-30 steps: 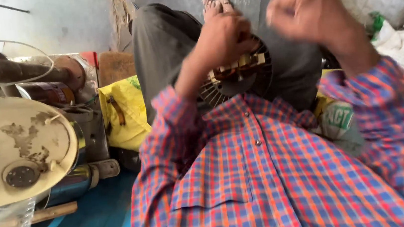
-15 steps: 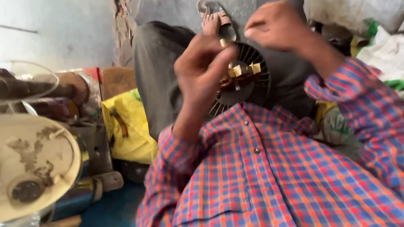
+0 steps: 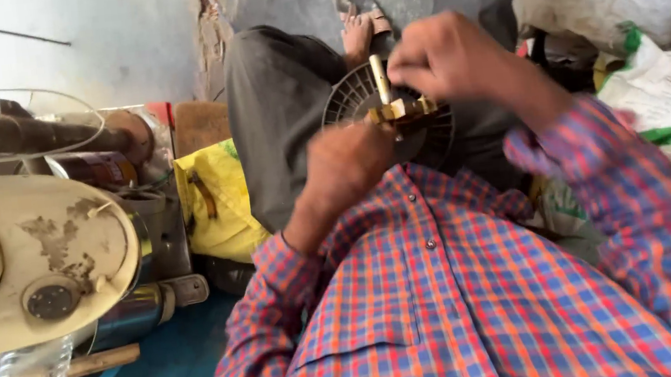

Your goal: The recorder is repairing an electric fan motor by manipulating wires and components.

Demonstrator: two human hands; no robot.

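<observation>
A yellow stick was gripped in the right hand above the fan motor, which was steadied by the clenched left hand; careful aim seemed needed.

A round dark slotted fan motor part is propped upright against the lap, its ribbed face turned toward the camera. A small brass-coloured fitting is seen at its centre, pinched from both sides, and a pale rod-like tool is held upright just above that fitting.
</observation>
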